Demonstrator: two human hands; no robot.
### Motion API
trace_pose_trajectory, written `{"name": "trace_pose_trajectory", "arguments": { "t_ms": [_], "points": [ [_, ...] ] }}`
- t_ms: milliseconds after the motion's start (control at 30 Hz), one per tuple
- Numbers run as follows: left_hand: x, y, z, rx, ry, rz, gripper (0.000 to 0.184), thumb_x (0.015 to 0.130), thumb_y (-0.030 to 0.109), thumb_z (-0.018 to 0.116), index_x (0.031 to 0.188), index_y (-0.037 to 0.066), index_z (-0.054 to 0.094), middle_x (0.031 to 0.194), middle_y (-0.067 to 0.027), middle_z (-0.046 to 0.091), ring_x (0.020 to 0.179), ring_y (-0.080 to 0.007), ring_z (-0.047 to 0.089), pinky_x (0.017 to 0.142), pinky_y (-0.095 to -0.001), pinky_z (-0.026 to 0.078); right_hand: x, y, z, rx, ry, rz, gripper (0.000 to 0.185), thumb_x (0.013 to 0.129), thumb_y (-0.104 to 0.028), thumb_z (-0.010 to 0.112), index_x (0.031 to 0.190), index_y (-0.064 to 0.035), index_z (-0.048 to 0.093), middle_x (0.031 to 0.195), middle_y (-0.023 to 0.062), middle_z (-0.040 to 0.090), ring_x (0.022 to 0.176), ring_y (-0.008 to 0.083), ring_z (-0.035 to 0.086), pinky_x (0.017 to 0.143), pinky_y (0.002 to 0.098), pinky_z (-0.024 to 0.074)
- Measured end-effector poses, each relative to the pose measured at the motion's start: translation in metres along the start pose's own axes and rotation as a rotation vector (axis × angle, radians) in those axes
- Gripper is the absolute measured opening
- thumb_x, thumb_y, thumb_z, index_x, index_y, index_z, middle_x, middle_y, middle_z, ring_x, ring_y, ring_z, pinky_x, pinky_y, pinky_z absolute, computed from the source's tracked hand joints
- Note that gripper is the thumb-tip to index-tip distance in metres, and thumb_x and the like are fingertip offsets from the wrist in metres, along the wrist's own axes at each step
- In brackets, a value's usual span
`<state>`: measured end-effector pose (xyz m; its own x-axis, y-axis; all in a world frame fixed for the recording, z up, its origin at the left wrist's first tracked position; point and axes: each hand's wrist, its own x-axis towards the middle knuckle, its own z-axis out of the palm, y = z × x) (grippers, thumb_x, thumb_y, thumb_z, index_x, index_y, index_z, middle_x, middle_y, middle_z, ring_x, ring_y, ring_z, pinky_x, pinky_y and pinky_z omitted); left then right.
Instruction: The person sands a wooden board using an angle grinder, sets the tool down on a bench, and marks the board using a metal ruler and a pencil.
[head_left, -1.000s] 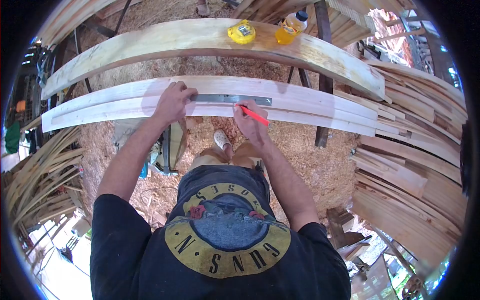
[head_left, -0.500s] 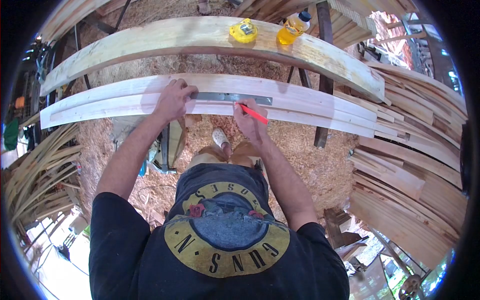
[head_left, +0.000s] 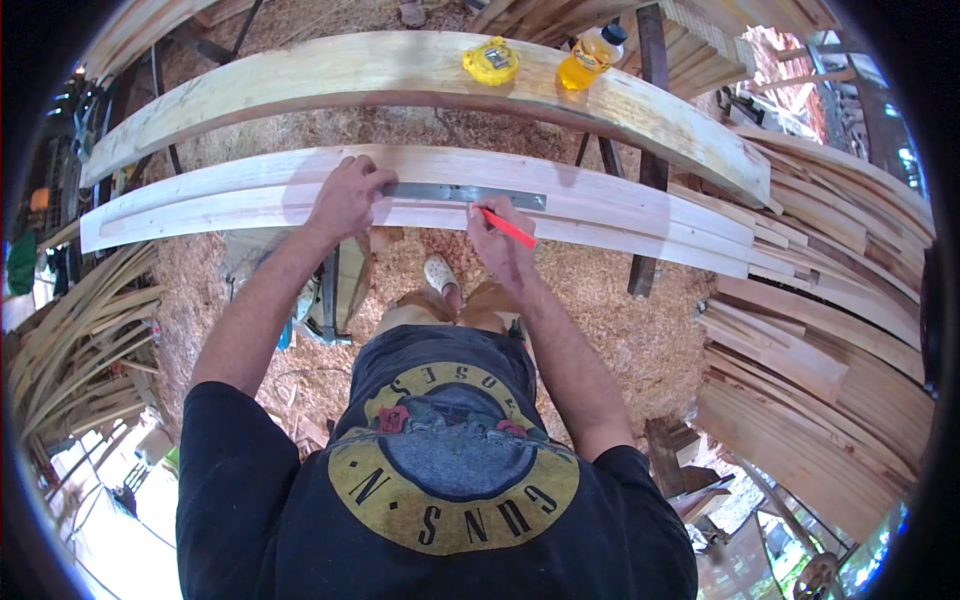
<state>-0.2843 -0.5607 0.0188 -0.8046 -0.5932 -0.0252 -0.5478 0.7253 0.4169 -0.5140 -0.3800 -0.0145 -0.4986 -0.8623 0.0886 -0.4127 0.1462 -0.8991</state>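
Note:
A grey steel ruler (head_left: 465, 194) lies lengthwise along a pale wooden plank (head_left: 620, 206) that crosses in front of me. At the ruler's left end, my left hand (head_left: 350, 194) presses down with curled fingers, the thumb against the metal. My right hand (head_left: 500, 240) is closed round a red pencil (head_left: 510, 228), its tip close to the ruler's lower edge, right of the middle. Whether the tip touches the wood is hidden by the fingers.
Beyond the plank lies a thick timber beam (head_left: 350, 72) bearing a yellow tape measure (head_left: 491, 62) and a bottle of yellow drink (head_left: 591, 58). Stacked boards (head_left: 810, 430) fill the right side, thin strips (head_left: 85, 340) the left. Wood shavings (head_left: 620, 330) cover the floor.
Both hands, the ruler and the pencil keep nearly the same places. Only a slight shift of the camera view shows.

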Motion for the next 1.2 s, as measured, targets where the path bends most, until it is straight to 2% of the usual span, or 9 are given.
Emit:
{"name": "trace_pose_trajectory", "arguments": {
  "t_ms": [533, 700, 800, 1200],
  "points": [
    [-0.001, -0.001, 0.001, -0.01, 0.037, 0.021, 0.033, 0.083, 0.003, 0.074, 0.113, 0.016, 0.071, 0.103, -0.0102, 0.062, 0.098, -0.0325, 0.06, 0.088, -0.0447, 0.051, 0.0, 0.002, 0.002, -0.01, 0.028, -0.035, 0.014, 0.095, -0.016, 0.077, 0.101, -0.0058, 0.071, 0.076, 0.0112, 0.074, 0.064, 0.0151, 0.07, 0.06, 0.032, 0.0562],
    [0.0, 0.002, -0.002, -0.034, -0.003, -0.03, 0.036, 0.084, 0.001, 0.075, 0.117, 0.015, 0.072, 0.105, -0.0116, 0.062, 0.103, -0.0343, 0.061, 0.093, -0.0464, 0.051, -0.002, 0.002, 0.001, -0.024, 0.018, 0.017, 0.015, 0.094, -0.018, 0.079, 0.101, -0.0069, 0.072, 0.076, 0.0084, 0.074, 0.063, 0.0125, 0.068, 0.059, 0.0306, 0.0542],
    [-0.001, 0.001, -0.001, -0.047, 0.01, -0.016, 0.036, 0.083, 0.001, 0.075, 0.117, 0.014, 0.072, 0.105, -0.0116, 0.062, 0.103, -0.0346, 0.061, 0.093, -0.0463, 0.051, -0.002, -0.004, 0.0, -0.014, -0.019, 0.039, 0.013, 0.093, -0.012, 0.077, 0.098, -0.0027, 0.07, 0.077, 0.0117, 0.074, 0.065, 0.0173, 0.072, 0.061, 0.0312, 0.0571],
    [-0.004, -0.004, 0.004, -0.065, 0.05, 0.004, 0.036, 0.082, 0.002, 0.072, 0.117, 0.013, 0.072, 0.103, -0.0105, 0.061, 0.099, -0.0329, 0.059, 0.091, -0.0442, 0.05, 0.0, -0.016, 0.029, 0.08, -0.065, -0.018, 0.013, 0.093, -0.012, 0.076, 0.103, -0.004, 0.072, 0.077, 0.0112, 0.074, 0.067, 0.0134, 0.069, 0.062, 0.03, 0.056]
  ]
}}
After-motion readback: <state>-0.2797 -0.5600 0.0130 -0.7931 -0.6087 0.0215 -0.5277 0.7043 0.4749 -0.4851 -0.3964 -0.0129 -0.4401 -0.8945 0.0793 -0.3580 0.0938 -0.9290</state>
